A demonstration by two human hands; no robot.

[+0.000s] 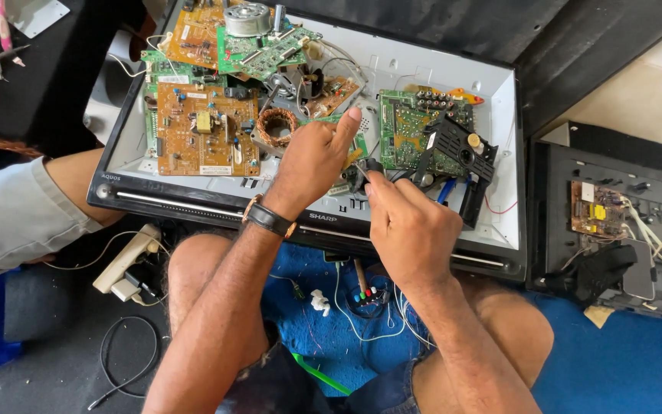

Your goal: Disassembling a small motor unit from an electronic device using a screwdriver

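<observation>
White screen panel [453,77] — black bezel, face-up, centre

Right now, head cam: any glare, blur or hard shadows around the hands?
Head view: even daylight, sharp overall. No motion blur on the left hand or right hand. The white panel is bright but not blown out. Soft shadows only. The small part pinched between the fingers is too small to resolve. Slight wide-angle stretch at the edges.

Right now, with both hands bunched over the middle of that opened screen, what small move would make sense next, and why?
Probably a slight turn or press of the small dark tool pinched in the right hand. Its tip sits by the green board, and the left hand is braced beside it, one finger raised. What the tip touches is hidden by the hands, so this is a guess.
</observation>
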